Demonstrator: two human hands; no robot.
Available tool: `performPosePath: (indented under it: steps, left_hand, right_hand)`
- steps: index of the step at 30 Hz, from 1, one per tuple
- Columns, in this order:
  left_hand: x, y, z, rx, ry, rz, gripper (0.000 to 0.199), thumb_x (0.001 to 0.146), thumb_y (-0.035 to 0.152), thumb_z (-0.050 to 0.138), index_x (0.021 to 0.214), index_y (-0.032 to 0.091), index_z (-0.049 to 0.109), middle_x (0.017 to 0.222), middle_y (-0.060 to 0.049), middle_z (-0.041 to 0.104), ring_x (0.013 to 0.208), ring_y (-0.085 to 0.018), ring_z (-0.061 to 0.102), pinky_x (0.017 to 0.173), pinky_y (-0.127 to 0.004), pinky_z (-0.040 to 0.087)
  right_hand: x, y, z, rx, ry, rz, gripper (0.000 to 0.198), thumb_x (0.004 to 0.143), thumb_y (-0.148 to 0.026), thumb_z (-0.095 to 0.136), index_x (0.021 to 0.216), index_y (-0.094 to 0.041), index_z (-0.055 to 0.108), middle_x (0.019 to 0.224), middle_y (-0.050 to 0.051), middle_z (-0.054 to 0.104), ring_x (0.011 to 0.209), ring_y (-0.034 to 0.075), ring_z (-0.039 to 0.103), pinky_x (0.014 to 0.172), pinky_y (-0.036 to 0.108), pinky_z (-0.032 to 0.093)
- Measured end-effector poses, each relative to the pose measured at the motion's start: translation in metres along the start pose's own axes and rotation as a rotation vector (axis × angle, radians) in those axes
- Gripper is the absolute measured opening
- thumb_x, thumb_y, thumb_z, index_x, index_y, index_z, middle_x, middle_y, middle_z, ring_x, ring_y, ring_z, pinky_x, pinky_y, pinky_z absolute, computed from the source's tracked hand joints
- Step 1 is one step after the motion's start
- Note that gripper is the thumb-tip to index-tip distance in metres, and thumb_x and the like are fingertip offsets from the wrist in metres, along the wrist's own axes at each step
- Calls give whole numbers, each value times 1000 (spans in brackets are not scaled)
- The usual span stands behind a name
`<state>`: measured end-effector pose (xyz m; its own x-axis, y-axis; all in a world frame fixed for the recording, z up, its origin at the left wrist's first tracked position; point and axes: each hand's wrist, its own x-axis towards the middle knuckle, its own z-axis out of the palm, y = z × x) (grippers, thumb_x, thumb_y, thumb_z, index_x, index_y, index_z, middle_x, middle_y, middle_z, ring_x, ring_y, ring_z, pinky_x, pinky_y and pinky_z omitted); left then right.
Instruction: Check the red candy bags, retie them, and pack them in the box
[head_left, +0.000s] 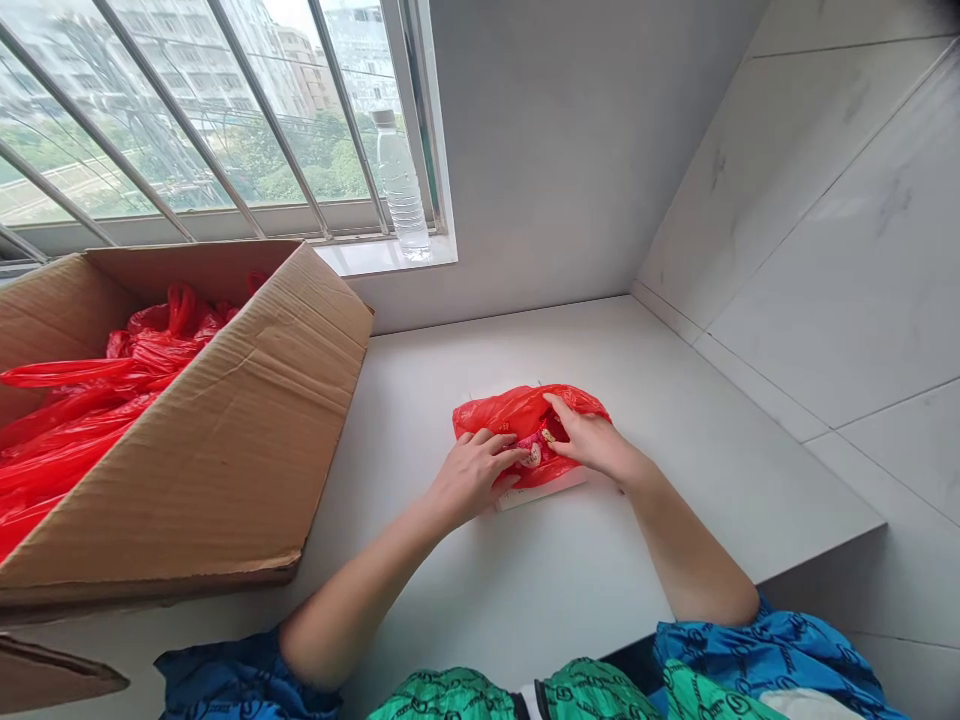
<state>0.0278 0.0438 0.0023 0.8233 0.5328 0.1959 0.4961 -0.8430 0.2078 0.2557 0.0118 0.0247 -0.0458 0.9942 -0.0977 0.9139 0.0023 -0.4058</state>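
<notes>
A red plastic bag point(499, 412) lies on the white tabletop with its mouth spread toward me. Inside the mouth show small pink and pale wrapped-looking pieces point(534, 453), too small to name. My left hand point(472, 472) grips the bag's near left rim, fingers over the edge and thumb below. At the right side of the mouth is my right hand point(589, 437), its thumb and fingers apart, the fingertips at the opening. Under the bag, a flat pale card or box point(541, 490) sticks out along the near edge.
To the left stands a large open cardboard box point(247, 440) full of red plastic bags point(97, 430). A clear water bottle point(403, 190) stands on the windowsill beside the barred window point(187, 120). Tiled wall point(847, 240) rises on the right; the tabletop's point(720, 440) edge runs near me.
</notes>
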Motion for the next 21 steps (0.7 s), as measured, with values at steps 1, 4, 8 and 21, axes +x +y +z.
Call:
performPosePath:
  steps: [1, 4, 8, 21]
  left_hand:
    - [0, 1, 3, 6, -5, -1, 30, 96, 33, 56, 125, 31, 63, 128, -5, 64, 103, -23, 60, 82, -34, 44]
    - [1, 3, 7, -2, -1, -5, 26, 97, 27, 53, 120, 28, 65, 112, -6, 68, 95, -21, 60, 78, -32, 43]
    - [1, -3, 4, -49, 40, -108, 22, 98, 25, 47, 104, 27, 68, 97, -2, 68, 83, -17, 62, 69, -28, 42]
    - [-10, -20, -37, 185, 18, -305, 30, 93, 32, 58, 122, 31, 65, 146, -7, 50, 117, -28, 57, 92, -40, 44]
  right_hand:
    - [-1, -1, 0, -12, -6, 10, 71, 87, -26, 58, 151, -22, 28, 72, -1, 65, 67, 22, 65, 56, 29, 44]
    - [0, 0, 0, -28, 4, 0, 70, 85, -22, 61, 150, -22, 34, 82, 3, 69, 77, 23, 67, 62, 30, 48]
    - [4, 6, -1, 74, 87, -111, 53, 84, -18, 62, 135, -24, 53, 121, 8, 67, 99, 24, 67, 78, 34, 53]
    - [-3, 9, -23, 142, 770, -162, 25, 99, -29, 46, 113, -24, 66, 109, 5, 73, 86, 18, 70, 76, 32, 56]
